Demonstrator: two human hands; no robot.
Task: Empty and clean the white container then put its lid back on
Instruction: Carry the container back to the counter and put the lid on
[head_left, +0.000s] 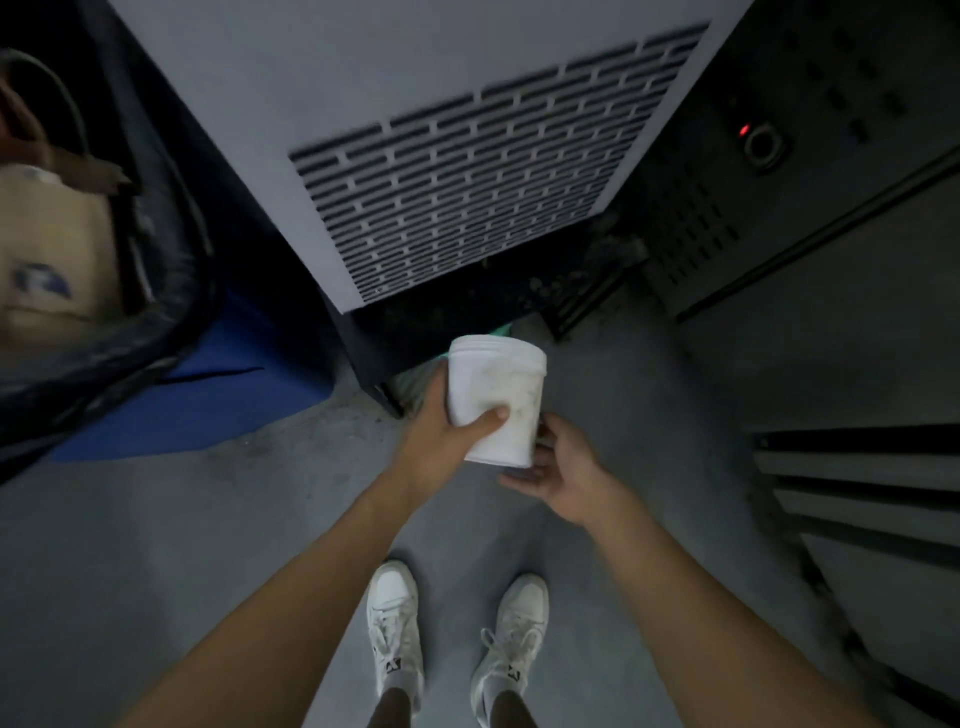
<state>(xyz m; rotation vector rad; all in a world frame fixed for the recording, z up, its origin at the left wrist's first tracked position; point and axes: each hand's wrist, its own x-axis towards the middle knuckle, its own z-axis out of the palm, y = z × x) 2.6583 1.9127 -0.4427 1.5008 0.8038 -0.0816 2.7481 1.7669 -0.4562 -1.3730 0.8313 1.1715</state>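
Observation:
I hold the white container (498, 395) in front of me above the grey floor, its mouth end pointing away from me. My left hand (447, 436) is wrapped around its side, thumb across the front. My right hand (561, 467) cups the near bottom end, fingers touching its base edge. The container's wall looks smudged. I cannot tell whether a lid is on it; no separate lid shows.
A bin with a black liner (130, 322) holding rubbish stands at the left on a blue base (218, 405). A grey vented cabinet (467, 182) rises straight ahead. Dark equipment with a red light (744, 130) and louvred panels (857, 467) fill the right. My white shoes (395, 623) stand below.

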